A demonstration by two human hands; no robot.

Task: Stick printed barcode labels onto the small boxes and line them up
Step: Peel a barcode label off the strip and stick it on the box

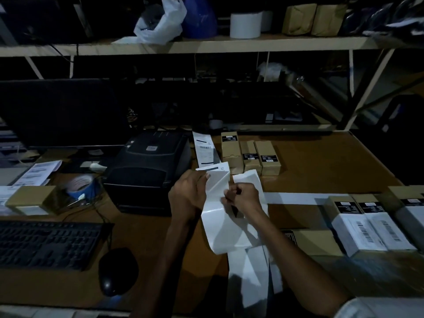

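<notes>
Bare forearms; right arm [298,255] — pale short sleeve [376,307].

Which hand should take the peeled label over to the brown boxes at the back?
Probably the right hand. It pinches the strip's right edge and sits nearer the three brown boxes, which stand behind and to its right. The left hand grips the strip's left side, next to the printer, so it can hold the backing.

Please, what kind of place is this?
Probably a small packing or shipping workstation in a stockroom. A label printer sits on the desk, both hands hold a strip of labels, and small boxes stand behind them.
</notes>
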